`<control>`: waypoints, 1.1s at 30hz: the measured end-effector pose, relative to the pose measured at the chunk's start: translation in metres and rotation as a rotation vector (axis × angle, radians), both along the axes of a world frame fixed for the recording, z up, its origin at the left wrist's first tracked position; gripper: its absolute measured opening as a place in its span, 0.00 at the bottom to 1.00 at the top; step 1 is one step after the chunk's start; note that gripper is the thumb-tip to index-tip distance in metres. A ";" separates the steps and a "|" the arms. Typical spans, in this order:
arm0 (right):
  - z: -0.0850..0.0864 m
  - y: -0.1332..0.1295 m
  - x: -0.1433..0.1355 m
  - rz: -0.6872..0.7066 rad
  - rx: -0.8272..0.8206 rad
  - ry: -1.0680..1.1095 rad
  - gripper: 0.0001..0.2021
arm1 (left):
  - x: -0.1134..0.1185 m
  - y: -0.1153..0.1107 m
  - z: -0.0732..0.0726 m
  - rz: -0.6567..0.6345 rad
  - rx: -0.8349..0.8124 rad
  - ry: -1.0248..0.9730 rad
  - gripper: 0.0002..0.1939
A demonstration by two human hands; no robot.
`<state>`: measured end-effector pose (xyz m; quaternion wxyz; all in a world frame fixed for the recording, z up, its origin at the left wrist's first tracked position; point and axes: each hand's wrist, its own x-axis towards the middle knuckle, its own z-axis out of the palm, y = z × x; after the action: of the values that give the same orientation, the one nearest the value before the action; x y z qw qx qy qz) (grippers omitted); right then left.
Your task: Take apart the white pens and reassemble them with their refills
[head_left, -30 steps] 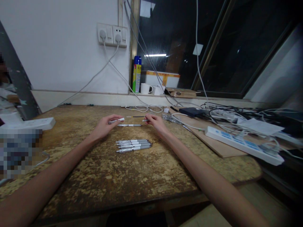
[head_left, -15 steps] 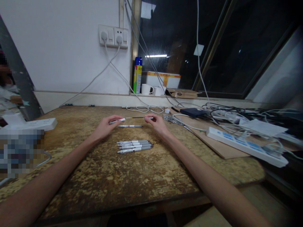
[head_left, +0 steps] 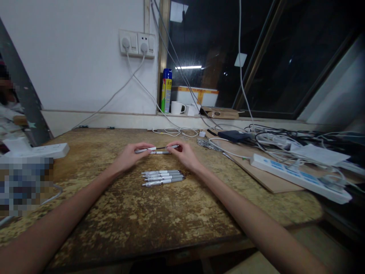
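Between finger and thumb, my left hand (head_left: 136, 154) pinches a white pen barrel (head_left: 149, 148). My right hand (head_left: 182, 152) grips a grey pen part (head_left: 173, 147), and a thin dark refill (head_left: 161, 147) spans the gap between the two parts. The refill's left end is at or inside the white barrel; which one is too small to tell. Just below the hands, a white and grey pen (head_left: 159, 152) lies on the table, partly hidden by fingers. Nearer to me, several similar pens (head_left: 162, 178) lie side by side in a group.
The worn wooden table (head_left: 137, 220) holds a clear plastic wrapper (head_left: 208, 144) right of my hands. Farther right are brown board (head_left: 265, 179), a white power strip (head_left: 299, 178), a dark box (head_left: 232, 136) and tangled cables. Another power strip (head_left: 54, 150) is at left.
My hands have come closer together and slightly lower. Less of the refill shows between the white barrel and the grey part.
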<state>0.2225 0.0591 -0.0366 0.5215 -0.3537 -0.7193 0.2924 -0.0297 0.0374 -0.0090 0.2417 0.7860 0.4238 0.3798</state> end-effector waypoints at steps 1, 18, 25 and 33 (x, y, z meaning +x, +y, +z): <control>0.000 -0.001 -0.001 0.001 -0.003 -0.009 0.13 | 0.001 -0.001 0.000 -0.006 0.004 0.004 0.22; -0.002 0.008 0.004 -0.087 -0.248 0.176 0.14 | 0.004 -0.005 0.003 0.022 -0.003 -0.017 0.22; 0.008 0.004 0.010 -0.048 -0.183 0.244 0.12 | 0.002 -0.005 0.003 0.048 -0.005 -0.056 0.22; 0.009 0.001 0.005 0.009 -0.179 0.229 0.11 | 0.005 -0.008 0.004 0.031 -0.033 -0.073 0.25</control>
<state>0.2280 0.0599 -0.0273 0.5653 -0.3599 -0.6277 0.3961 -0.0246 0.0291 -0.0046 0.2643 0.7607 0.4331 0.4049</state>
